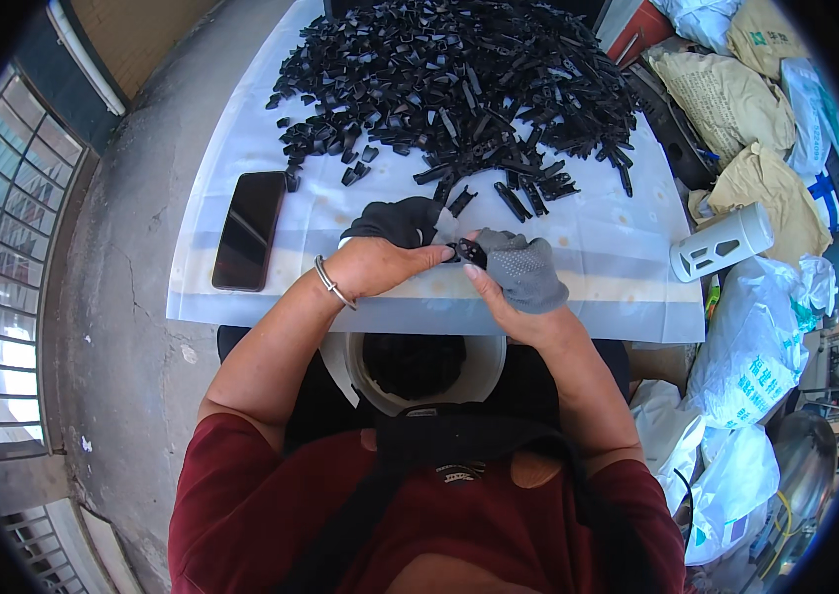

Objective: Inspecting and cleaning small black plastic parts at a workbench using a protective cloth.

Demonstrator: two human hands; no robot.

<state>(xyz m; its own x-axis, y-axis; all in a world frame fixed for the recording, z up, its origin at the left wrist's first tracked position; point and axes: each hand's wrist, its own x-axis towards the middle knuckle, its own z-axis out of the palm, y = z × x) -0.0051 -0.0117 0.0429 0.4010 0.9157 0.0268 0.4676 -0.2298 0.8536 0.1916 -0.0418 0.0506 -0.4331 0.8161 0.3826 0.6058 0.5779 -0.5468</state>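
Note:
Both hands meet over the near part of the covered table, fingers closed around small black plastic parts point(473, 253). My left hand point(390, 247), in a black and grey glove with the thumb bare, pinches one end. My right hand point(519, 275), in a grey dotted glove with a bare thumb, grips the other side. Whether the parts are joined cannot be made out, as fingers cover much of them. Just beyond my hands lies a large heap of black plastic parts point(439, 89), short clip-like ones at left and longer strips at right.
A phone point(248, 233) lies on the white table sheet point(618, 238) at left. At the right edge a white cylinder point(723, 243) lies tilted. Below the table's near edge, a white bucket point(487, 368) holds black parts. Several sacks point(751, 342) crowd the right side; a barred window point(3, 267) stands left.

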